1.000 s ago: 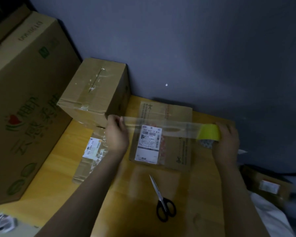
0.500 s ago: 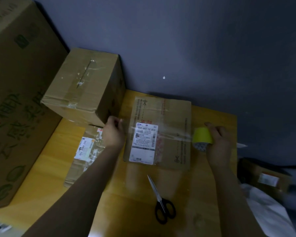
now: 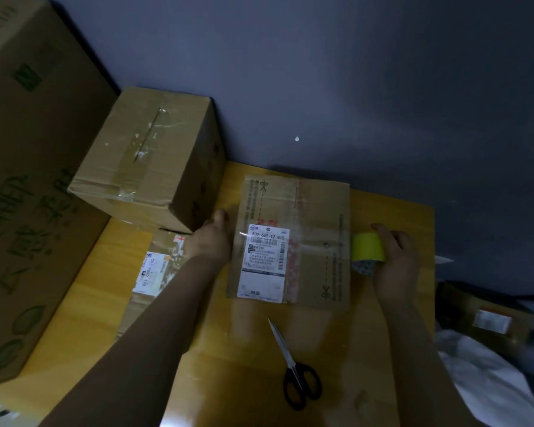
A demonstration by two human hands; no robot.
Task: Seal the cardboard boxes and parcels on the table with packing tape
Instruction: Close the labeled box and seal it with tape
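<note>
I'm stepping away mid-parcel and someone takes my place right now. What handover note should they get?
Left hand: holds the end of the clear tape strip at the left edge of the flat brown cardboard parcel.
Right hand: grips the yellow-cored tape roll at the parcel's right edge.
Black-handled scissors: on the yellow wooden table, nearer than the parcel.
Done: strip stretched across the parcel, over its label. The brown cardboard box at back left already carries tape.
Left: press the strip down (stuck or not, unclear), cut it from the roll.
</note>
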